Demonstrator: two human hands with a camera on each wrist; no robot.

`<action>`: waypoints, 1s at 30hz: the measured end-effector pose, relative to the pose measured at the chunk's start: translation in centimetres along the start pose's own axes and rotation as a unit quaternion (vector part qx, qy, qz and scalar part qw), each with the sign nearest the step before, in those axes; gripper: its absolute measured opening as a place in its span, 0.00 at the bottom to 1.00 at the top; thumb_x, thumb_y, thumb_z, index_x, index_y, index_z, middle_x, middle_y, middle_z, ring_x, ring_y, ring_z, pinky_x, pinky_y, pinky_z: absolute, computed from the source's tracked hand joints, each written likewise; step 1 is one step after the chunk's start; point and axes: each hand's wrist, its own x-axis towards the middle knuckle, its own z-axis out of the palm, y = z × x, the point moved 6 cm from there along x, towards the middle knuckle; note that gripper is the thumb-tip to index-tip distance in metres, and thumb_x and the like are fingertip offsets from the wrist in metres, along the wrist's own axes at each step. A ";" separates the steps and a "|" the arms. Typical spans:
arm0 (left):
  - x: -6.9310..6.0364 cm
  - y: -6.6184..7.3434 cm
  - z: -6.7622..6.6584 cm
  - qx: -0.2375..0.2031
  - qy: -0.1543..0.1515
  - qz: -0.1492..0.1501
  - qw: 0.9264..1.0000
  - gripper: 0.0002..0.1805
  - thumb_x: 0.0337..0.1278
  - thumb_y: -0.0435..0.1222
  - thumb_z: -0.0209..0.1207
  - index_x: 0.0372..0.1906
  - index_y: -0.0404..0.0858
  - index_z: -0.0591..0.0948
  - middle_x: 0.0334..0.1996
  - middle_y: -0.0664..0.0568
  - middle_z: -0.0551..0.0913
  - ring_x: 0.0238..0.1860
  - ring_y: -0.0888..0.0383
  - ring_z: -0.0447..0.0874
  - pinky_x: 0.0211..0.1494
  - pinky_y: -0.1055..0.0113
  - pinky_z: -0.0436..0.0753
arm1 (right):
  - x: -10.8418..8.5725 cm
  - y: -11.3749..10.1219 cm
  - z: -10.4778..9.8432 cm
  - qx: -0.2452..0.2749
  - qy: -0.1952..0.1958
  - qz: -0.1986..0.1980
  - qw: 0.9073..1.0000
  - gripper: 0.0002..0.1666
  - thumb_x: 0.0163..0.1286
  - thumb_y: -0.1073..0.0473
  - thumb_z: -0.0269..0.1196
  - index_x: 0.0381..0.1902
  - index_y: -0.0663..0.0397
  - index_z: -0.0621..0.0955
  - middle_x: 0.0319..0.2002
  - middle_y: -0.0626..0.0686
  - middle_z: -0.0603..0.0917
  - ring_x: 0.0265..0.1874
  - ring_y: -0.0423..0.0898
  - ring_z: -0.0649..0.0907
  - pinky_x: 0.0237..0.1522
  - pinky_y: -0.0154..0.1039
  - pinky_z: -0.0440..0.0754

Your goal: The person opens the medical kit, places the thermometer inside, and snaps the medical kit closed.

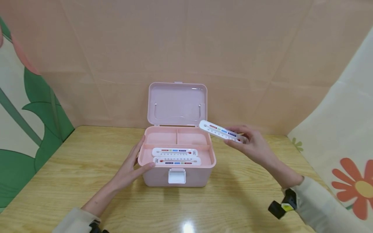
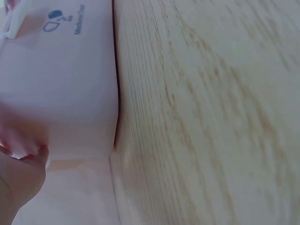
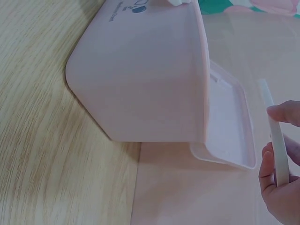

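Note:
A pink medicine chest (image 1: 177, 177) stands on the table with its lid (image 1: 177, 103) raised. Inside its tray lie two white thermometers side by side, the rear thermometer (image 1: 175, 151) and the front thermometer (image 1: 177, 161). My left hand (image 1: 132, 168) steadies the chest's left side, thumb over the front left rim. Up at the right of the chest, my right hand (image 1: 253, 144) grips a third white thermometer (image 1: 218, 130) by one end, tilted, its other end above the tray's back right corner. The right wrist view shows this thermometer (image 3: 277, 140) edge-on between thumb and fingers.
The tray has two rear compartments split by a divider (image 1: 177, 136) and one wide front compartment. A white latch (image 1: 176, 176) hangs on the chest's front. Behind the wooden table (image 1: 247, 194) hangs a beige cloth (image 1: 116, 81); flower-patterned cloth (image 1: 349, 129) is at the right.

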 end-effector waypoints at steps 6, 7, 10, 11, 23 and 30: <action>0.0 0.1 0.0 -0.001 0.000 0.000 1.000 0.48 0.60 0.38 0.61 0.77 0.52 0.45 0.77 0.45 0.44 0.73 0.42 0.51 0.68 0.39 0.62 | 0.4 -0.4 0.5 -0.002 -0.015 0.004 1.000 0.23 0.61 0.50 0.69 0.54 0.49 0.82 0.53 0.52 0.79 0.42 0.47 0.74 0.36 0.32 0.73; 0.0 0.1 0.0 -0.001 0.000 0.000 1.000 0.48 0.60 0.37 0.61 0.77 0.52 0.45 0.77 0.45 0.44 0.73 0.42 0.51 0.68 0.39 0.62 | 0.4 -0.5 0.6 -0.002 -0.018 0.003 1.000 0.23 0.61 0.50 0.69 0.54 0.49 0.82 0.53 0.52 0.79 0.43 0.47 0.73 0.37 0.32 0.73; -0.1 0.2 0.0 -0.001 0.000 0.002 1.000 0.48 0.60 0.37 0.61 0.77 0.51 0.45 0.76 0.45 0.44 0.73 0.42 0.51 0.68 0.39 0.62 | 0.6 -0.8 0.9 0.002 -0.025 -0.002 1.000 0.23 0.61 0.51 0.69 0.54 0.48 0.82 0.54 0.53 0.78 0.44 0.47 0.73 0.40 0.35 0.72; -0.1 0.3 0.0 -0.002 0.000 0.002 1.000 0.48 0.60 0.37 0.61 0.77 0.52 0.45 0.76 0.45 0.44 0.73 0.42 0.51 0.68 0.39 0.62 | 0.6 -0.9 1.0 0.002 -0.027 -0.006 1.000 0.23 0.61 0.52 0.69 0.54 0.49 0.82 0.54 0.53 0.78 0.45 0.47 0.73 0.40 0.36 0.72; -0.1 0.3 -0.1 -0.002 0.004 0.000 1.000 0.47 0.60 0.37 0.61 0.77 0.52 0.46 0.76 0.44 0.45 0.72 0.42 0.52 0.68 0.40 0.62 | 1.0 -1.6 2.4 0.015 -0.055 -0.035 0.998 0.23 0.58 0.56 0.71 0.53 0.50 0.83 0.47 0.52 0.80 0.42 0.47 0.73 0.38 0.35 0.74; -0.2 0.3 -0.1 0.001 0.004 -0.002 1.000 0.48 0.60 0.37 0.61 0.77 0.51 0.45 0.76 0.44 0.45 0.72 0.42 0.52 0.68 0.39 0.62 | 1.1 -2.2 2.9 0.022 -0.061 -0.048 0.997 0.23 0.59 0.56 0.70 0.54 0.51 0.83 0.46 0.53 0.79 0.43 0.47 0.73 0.40 0.36 0.73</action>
